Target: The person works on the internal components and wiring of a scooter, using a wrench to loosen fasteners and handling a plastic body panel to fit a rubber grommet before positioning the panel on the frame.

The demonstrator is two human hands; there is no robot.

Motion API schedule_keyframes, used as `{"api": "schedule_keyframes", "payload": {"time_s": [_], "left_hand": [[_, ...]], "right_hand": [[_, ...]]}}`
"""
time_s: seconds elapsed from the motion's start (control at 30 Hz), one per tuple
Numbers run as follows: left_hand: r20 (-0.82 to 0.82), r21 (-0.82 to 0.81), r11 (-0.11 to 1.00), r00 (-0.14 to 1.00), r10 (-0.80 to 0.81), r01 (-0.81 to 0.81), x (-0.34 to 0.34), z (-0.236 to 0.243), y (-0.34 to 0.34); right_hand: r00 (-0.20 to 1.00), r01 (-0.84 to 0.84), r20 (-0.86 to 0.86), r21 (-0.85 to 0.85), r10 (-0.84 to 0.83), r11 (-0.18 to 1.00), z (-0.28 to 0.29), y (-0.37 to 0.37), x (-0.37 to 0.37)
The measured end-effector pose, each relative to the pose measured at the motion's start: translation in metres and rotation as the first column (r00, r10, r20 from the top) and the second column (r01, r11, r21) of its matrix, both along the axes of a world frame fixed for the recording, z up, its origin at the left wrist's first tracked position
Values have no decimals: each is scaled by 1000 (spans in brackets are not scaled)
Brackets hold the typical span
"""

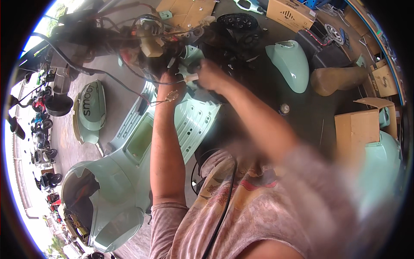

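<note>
A mint-green scooter body (116,172) with a ribbed footboard (196,123) stretches from the lower left toward the top middle. At its front end, my left hand (171,77) reaches up among cables and dark parts, its fingers hidden. Close by on the right, my right hand (212,77) is closed beside a mint-green piece (192,54), slightly blurred; what it holds cannot be made out. A white wire connector (191,77) sits between the two hands. Below it a clear connector (171,96) hangs on thin wires over my left wrist. A yellowish block (151,47) sits above my left hand.
Exposed wiring and a black cable (86,69) cross the upper left, near a round mirror (59,105). A mint-green side panel (91,110) lies on the floor. At right are a green fender (291,64), a brown padded piece (338,80), cartons (291,15) and a small metal part (284,108).
</note>
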State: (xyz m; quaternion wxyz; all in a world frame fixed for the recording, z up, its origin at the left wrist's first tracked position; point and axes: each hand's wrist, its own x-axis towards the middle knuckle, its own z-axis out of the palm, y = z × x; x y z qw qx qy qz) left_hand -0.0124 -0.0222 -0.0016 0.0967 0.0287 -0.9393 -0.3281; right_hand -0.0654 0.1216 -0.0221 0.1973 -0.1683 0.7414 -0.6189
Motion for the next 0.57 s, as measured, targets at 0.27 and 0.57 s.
{"api": "schedule_keyframes", "payload": {"time_s": [0.27,0.57], "left_hand": [[-480,60,957,832,277,-284,-16,-30,37],[-253,153,820,780,572,-552,-23,-21,46]], "right_hand": [[996,-93,-27,-316,89,944,25,33,-31],[935,322,346,-728,-82,606,-50,79,-7]]}}
